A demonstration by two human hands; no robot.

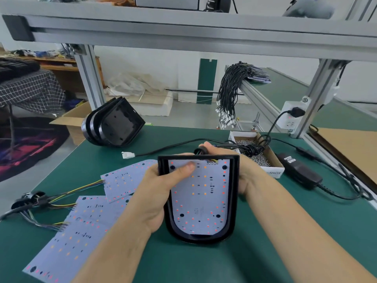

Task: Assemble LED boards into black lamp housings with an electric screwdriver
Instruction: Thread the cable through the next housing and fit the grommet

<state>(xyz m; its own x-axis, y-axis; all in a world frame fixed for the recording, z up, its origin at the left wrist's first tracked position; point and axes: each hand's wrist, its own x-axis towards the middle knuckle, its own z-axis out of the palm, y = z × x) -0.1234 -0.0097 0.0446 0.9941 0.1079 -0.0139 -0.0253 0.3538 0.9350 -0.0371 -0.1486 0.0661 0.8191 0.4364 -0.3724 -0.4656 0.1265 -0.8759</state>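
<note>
**Holding a lamp housing with the LED board seated inside**

Gripping from both sides, two bare hands hold a black lamp housing (197, 199) tilted up off the green worktop (285, 231), its open face toward the camera. A white LED board (201, 196) lies inside the housing, filling it almost edge to edge, rounded end nearest the person.

The left hand (157, 193) wraps the housing's left wall, fingers behind it, with the thumb (183, 169) pressed flat on the board near its upper left corner. The right hand (242, 170) sits behind the housing's right wall and upper edge; its fingertips curl over the top by a black cable (169, 147) that leaves the housing there. How tightly those fingers close cannot be told, since the housing hides most of them.

Left of the housing, several loose LED boards (85, 223) lie overlapping on the worktop, with coloured wires (67, 193) trailing off their left ends. Beyond the housing to the upper left, a stack of empty black housings (114, 124) stands on edge. A white connector (128, 155) at the end of the black cable lies between that stack and the held housing. Right of the housing and just behind the right hand, an open cardboard box of screws (259, 158) sits beside a black power adapter (299, 172).
</note>
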